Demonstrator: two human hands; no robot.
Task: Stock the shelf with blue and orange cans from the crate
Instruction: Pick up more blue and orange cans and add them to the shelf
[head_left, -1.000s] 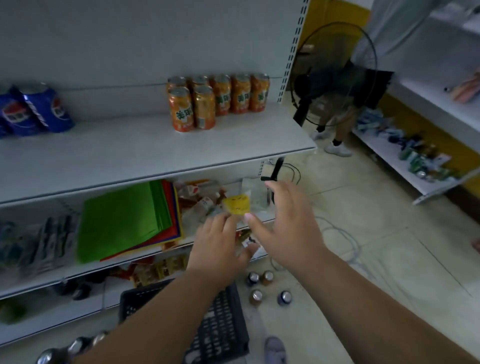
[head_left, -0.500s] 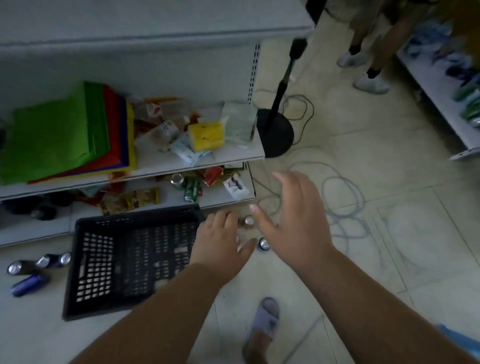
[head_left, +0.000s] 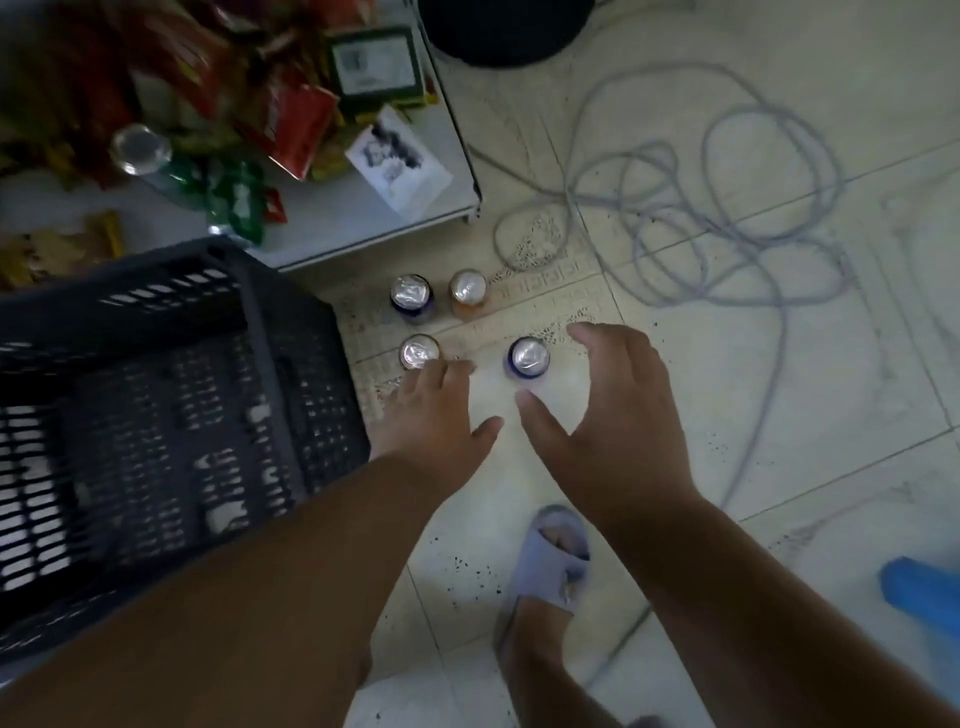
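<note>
Several cans stand upright on the floor tiles right of the black crate (head_left: 291, 332). At the back are a blue can (head_left: 411, 297) and an orange can (head_left: 468, 291). In front are a can (head_left: 418, 352) whose colour is hidden and a second blue can (head_left: 528, 358). My left hand (head_left: 436, 415) is open, its fingertips at the front-left can. My right hand (head_left: 618, 415) is open and curved around the front blue can, apart from it.
The white bottom shelf (head_left: 363, 218) holds snack packets and a bottle at the upper left. A grey cable (head_left: 727, 208) lies in loops on the floor to the right. A fan base (head_left: 498, 31) is at the top. My slippered foot (head_left: 550, 566) stands below the hands.
My view has dropped from the upper shelves to the floor. Both hands have come down and now hover at the cans beside the crate.
</note>
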